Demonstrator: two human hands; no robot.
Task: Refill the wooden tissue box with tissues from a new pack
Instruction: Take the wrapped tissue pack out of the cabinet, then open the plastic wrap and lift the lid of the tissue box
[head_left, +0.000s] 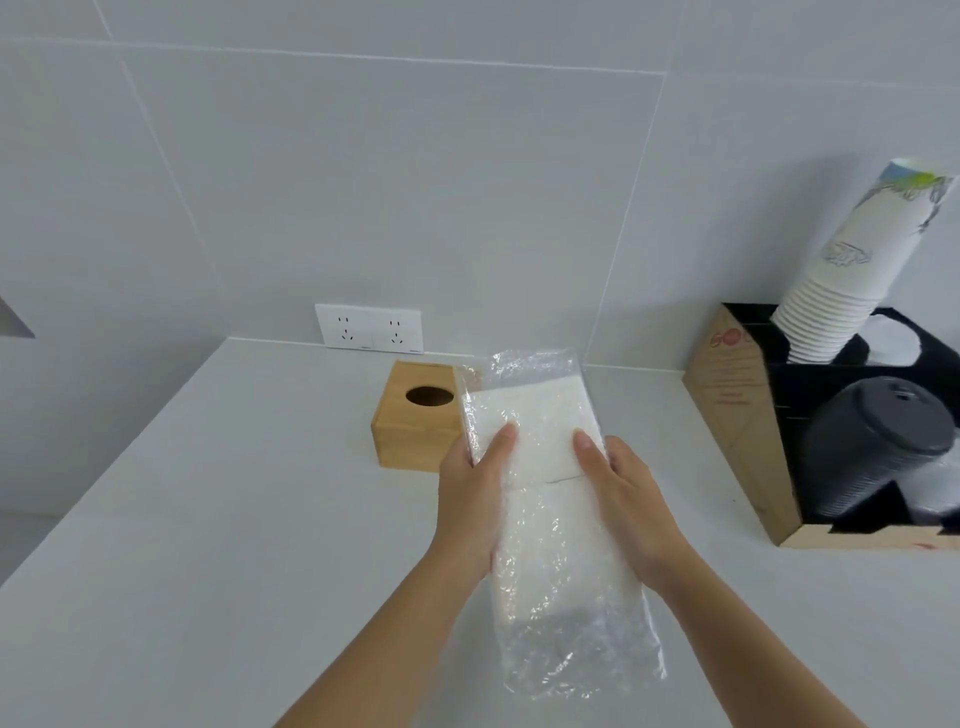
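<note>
While both hands hold the new tissue pack (550, 499) above the white tabletop (208, 545), the left hand (470, 493) clasps its left edge and the right hand (631, 499) its right edge, each grip closed on the pack with the thumb pressed on the top face. The pack, a clear crinkled plastic wrapper around a white stack of tissues, points its far end toward the wooden tissue box (415, 415), which sits on the tabletop just beyond it, near the wall sockets (370, 328); the oval opening (429, 396) of the box shows no tissue. To the right stands a cardboard organiser (737, 415) with stacked paper cups (841, 296) and dark cup lids (878, 452). Judged from here, the slippery, loose wrapper may slide between the fingers, and pulling it apart too sharply could tear or scatter the stack.
</note>
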